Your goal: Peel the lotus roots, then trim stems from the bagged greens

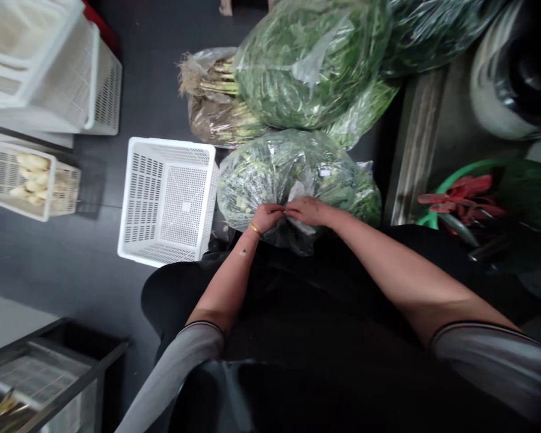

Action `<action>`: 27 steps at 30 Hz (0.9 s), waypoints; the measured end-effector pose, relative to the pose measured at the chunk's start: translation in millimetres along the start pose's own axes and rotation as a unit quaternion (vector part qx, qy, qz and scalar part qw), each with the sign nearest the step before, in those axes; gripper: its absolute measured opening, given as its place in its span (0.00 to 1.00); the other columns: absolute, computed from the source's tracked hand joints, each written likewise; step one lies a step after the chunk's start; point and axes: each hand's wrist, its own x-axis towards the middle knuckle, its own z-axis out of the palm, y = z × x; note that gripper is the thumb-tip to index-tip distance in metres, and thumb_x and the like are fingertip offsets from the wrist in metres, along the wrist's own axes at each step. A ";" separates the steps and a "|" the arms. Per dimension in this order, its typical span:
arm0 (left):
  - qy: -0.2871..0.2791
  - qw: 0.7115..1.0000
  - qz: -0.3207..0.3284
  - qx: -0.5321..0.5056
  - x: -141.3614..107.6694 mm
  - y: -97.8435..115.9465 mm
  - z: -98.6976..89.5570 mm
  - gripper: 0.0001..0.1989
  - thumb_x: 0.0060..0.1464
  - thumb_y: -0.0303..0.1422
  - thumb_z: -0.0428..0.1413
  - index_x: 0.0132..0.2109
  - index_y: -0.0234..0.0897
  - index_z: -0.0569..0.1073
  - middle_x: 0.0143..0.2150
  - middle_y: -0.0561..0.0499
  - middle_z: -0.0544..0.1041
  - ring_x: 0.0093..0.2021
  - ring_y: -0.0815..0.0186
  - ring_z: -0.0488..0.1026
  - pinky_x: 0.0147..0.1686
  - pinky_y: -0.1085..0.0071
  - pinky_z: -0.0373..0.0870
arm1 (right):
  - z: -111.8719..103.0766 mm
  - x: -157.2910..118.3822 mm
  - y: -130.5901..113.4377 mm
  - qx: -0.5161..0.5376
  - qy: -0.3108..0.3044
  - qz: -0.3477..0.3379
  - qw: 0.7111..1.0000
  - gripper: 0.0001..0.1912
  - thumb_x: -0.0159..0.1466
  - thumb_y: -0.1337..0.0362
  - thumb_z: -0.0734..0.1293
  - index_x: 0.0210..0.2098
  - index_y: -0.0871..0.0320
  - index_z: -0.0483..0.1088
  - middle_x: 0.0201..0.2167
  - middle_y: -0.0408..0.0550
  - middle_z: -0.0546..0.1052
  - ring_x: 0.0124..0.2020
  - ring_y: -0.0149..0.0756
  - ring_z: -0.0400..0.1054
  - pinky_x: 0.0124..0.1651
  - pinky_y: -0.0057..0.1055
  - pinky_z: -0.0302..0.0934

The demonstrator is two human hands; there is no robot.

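A large clear plastic bag [252, 162] full of leafy greens sits on the floor right in front of my knees. My left hand [268, 217], with a gold bracelet at the wrist, pinches the gathered neck of this bag. Close against it, my right hand [307, 210] grips the same bunched plastic, fingertips meeting those of the left. A whitish crumpled end of the plastic shows around my right hand. Whether the neck is knotted or tied cannot be made out under the fingers. A small blue-and-white label [325, 172] is on the bag.
A white perforated basket [168, 144] stands left of the bag. Beyond lie a bigger bag of greens [315, 66] and bagged scallions with roots [211, 78]. At right, a green tub [455, 172] has red-handled tools [462, 195] at its rim. Stacked white crates [63, 78] stand far left.
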 end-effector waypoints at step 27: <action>0.041 0.982 0.052 0.175 -13.4 10.8 -6.0 0.15 0.54 0.32 0.52 0.45 0.35 0.80 0.43 0.43 0.81 0.40 0.59 0.77 0.43 0.68 0.70 | 12.8 -7.0 -51.4 0.466 0.125 0.295 0.824 0.18 0.68 0.58 0.60 0.24 0.59 0.67 0.20 0.42 0.72 0.23 0.31 0.69 0.29 0.28 0.65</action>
